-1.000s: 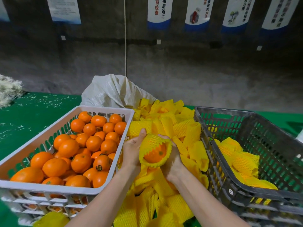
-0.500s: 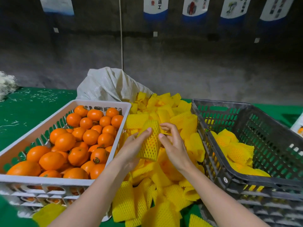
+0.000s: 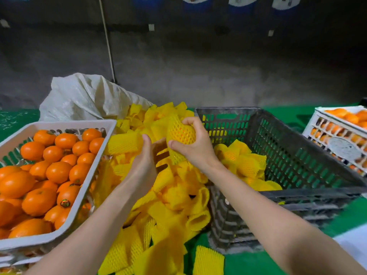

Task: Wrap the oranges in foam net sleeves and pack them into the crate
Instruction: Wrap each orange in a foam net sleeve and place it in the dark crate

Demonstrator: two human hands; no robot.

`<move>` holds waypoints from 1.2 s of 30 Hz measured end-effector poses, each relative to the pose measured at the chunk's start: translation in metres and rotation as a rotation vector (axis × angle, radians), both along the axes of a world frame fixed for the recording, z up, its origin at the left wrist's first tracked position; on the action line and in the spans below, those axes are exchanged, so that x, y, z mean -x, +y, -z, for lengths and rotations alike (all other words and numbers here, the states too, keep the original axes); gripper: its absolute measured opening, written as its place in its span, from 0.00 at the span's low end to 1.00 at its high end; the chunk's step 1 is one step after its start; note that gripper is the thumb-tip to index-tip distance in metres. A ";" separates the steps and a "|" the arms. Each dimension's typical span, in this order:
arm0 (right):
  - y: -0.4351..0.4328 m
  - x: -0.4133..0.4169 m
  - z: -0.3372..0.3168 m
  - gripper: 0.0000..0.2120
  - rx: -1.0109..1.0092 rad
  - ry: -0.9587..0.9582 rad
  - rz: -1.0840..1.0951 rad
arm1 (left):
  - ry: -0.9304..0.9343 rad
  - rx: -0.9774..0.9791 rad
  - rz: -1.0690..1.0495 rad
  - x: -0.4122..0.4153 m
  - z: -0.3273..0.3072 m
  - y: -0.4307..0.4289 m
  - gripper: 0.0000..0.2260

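Nearest, two bare forearms reach up from the bottom edge over a heap of loose foam net sleeves [image 3: 168, 211], bright yellow, spilled across a green surface [image 3: 248, 262]. Just beyond, at the middle of the view, the left hand [image 3: 143, 165] is relaxed with its fingers loose, gripping nothing that shows, its thumb just beside one rolled sleeve [image 3: 123, 144]. The right hand [image 3: 190, 143] curls round a sleeved orange [image 3: 179, 133], holding it above the heap and just beside the near corner of the dark crate [image 3: 297, 155]. That crate sits to the right and holds several pieces of wrapped fruit [image 3: 244, 163] low on its floor, with plenty of room left. To the left, a white crate [image 3: 79, 195] is heaped with bare oranges [image 3: 49, 165]. The wrapping of this orange looks finished, so the step in hand is likely packing: the next move calls for carrying it right, over the dark rim, and setting it down beside the others, while the free hand goes for another orange. Farther back, a crumpled white sack [image 3: 83, 96] lies behind the sleeves, a second white crate [image 3: 337, 139] of oranges stands at far right, and a dim grey wall [image 3: 218, 66] closes the scene.
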State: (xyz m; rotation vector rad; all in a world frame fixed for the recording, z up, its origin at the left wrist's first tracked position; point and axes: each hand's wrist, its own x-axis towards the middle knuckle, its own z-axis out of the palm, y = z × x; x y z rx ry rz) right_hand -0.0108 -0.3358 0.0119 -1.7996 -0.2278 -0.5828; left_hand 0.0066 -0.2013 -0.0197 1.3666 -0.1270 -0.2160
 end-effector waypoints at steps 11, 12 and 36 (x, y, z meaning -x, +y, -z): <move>-0.210 -0.050 0.044 0.32 1.213 0.807 0.024 | -0.097 -0.361 -0.209 -0.055 0.024 -0.086 0.18; -0.211 -0.052 0.051 0.33 1.230 0.864 -0.034 | -0.127 -0.427 -0.211 -0.064 0.027 -0.091 0.21; -0.055 -0.034 -0.017 0.23 0.966 -0.166 -0.059 | -0.673 -0.970 -0.238 -0.028 -0.032 -0.013 0.10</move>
